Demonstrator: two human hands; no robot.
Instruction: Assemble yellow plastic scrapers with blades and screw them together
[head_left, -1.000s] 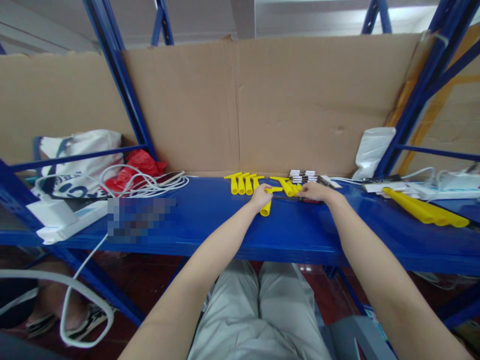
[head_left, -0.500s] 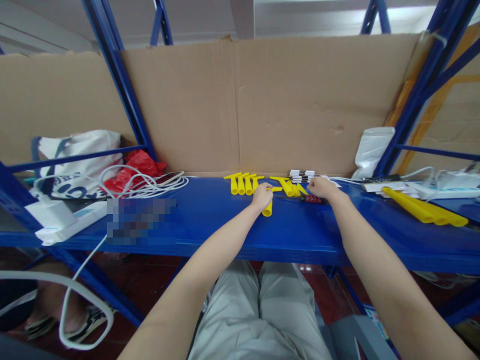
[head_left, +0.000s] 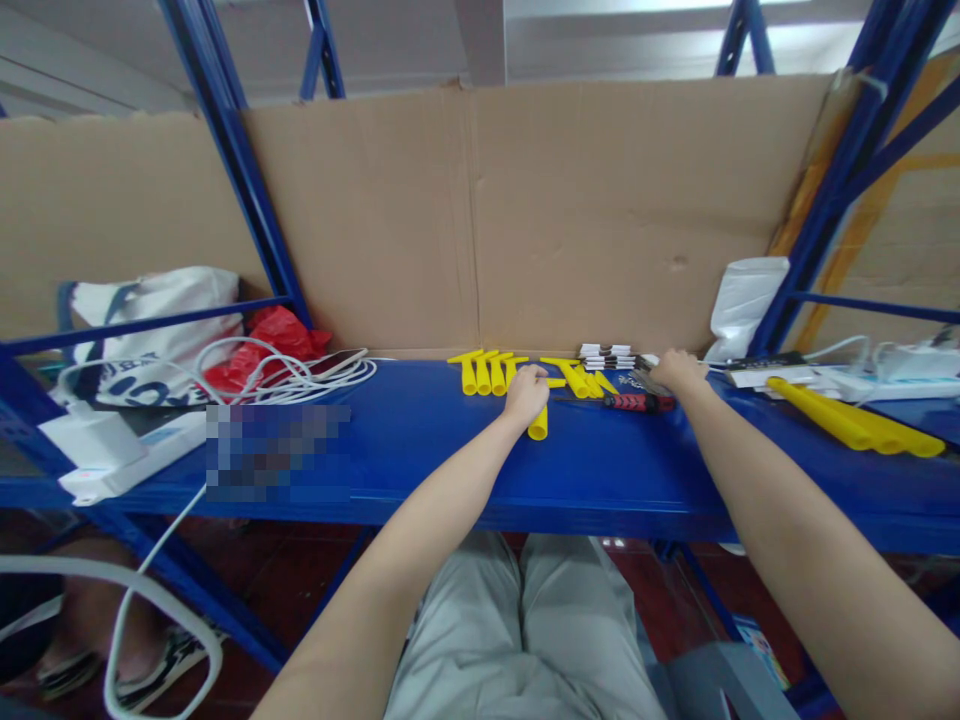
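Observation:
My left hand (head_left: pixel 528 393) is closed around a yellow T-shaped plastic handle (head_left: pixel 538 424), whose round open end points toward me. Just beyond it, several similar yellow T-shaped handles (head_left: pixel 484 375) lie side by side, and more yellow pieces (head_left: pixel 576 378) sit to its right. Over at the right, my right hand (head_left: pixel 680 371) reaches down with bent fingers among small items near the back of the shelf; what its fingertips hold, if anything, is hidden. A screwdriver with a red and black handle (head_left: pixel 634 402) lies just left of that hand. Behind it is a stack of white bundles with black bands (head_left: pixel 606 357).
The blue shelf (head_left: pixel 420 450) is backed by cardboard (head_left: pixel 585 200). At left are a coiled white cable (head_left: pixel 330 380), a power strip (head_left: pixel 142 465), a red plastic bag (head_left: pixel 277 335) and a cloth bag (head_left: pixel 157 330). Long yellow tubes (head_left: pixel 855 425) lie at right.
My right hand has moved right, away from the screwdriver handle, to the small items beside it. My left hand keeps hold of the yellow T-shaped handle in nearly the same place.

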